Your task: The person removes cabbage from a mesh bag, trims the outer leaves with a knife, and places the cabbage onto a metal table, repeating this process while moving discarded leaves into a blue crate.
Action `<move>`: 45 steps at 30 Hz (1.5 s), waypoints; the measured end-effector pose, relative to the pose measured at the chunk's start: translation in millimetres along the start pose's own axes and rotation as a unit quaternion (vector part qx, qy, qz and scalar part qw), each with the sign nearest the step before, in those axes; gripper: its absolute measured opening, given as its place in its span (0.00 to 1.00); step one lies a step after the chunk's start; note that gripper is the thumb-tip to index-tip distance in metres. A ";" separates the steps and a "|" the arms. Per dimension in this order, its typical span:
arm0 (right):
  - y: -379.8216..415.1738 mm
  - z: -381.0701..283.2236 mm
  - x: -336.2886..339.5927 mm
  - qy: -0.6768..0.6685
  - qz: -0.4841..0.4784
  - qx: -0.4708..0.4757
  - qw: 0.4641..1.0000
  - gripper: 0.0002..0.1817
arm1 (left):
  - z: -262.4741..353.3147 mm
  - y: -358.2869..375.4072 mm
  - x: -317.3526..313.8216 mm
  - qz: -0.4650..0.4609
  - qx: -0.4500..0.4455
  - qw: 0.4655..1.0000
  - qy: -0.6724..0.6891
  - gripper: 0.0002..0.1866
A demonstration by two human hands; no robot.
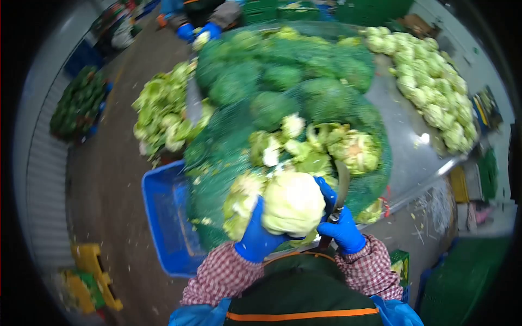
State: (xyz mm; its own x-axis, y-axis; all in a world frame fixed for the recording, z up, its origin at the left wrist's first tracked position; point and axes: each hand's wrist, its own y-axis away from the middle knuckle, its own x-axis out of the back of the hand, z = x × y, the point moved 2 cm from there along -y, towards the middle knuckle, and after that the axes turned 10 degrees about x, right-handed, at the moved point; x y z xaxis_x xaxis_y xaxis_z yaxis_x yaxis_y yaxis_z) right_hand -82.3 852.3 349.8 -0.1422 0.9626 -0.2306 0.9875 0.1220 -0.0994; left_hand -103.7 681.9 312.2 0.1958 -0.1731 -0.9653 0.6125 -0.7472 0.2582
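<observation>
A pale, trimmed cabbage (293, 205) is held at the near edge of the work table. My left hand (258, 234), in a blue glove, is closed around its left side and underside. Gripped in my gloved right hand (343, 231) is a knife (342, 185) with a curved blade pointing up and away; those fingers also touch the cabbage's right side. Loose outer leaves (242, 198) lie just left of the cabbage. Beyond it, an untrimmed cabbage (356, 152) and more leaf pieces rest on green netting (217, 157).
Netted cabbages (283, 76) fill the table's middle. Trimmed cabbages (429, 81) are piled along the right side of the metal table (402, 130). A blue bin (157, 217) stands at the left, below a leaf heap (166, 111). Across the table are a co-worker's gloved hands (201, 32).
</observation>
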 end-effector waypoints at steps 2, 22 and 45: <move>32.3 12.0 40.6 -0.152 0.121 -0.176 0.965 0.46 | -27.7 -39.3 47.7 0.018 -0.153 0.897 -0.413 0.42; -131.2 -61.1 654.5 -0.292 0.480 0.204 0.802 0.32 | 145.3 -253.5 -29.3 0.351 -0.225 0.092 -0.904 0.46; -154.5 -84.1 436.8 -0.262 0.193 0.031 0.945 0.23 | 167.4 -211.0 -186.0 0.302 -0.506 0.346 -0.730 0.11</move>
State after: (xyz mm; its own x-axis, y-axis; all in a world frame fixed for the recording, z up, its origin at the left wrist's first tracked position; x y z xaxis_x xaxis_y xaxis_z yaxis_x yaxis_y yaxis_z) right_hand -291.3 1274.2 345.9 0.1983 0.6787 -0.7071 0.9691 -0.2437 0.0379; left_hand -397.5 764.4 430.5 0.3796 -0.7934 0.4759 0.8964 0.1882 -0.4014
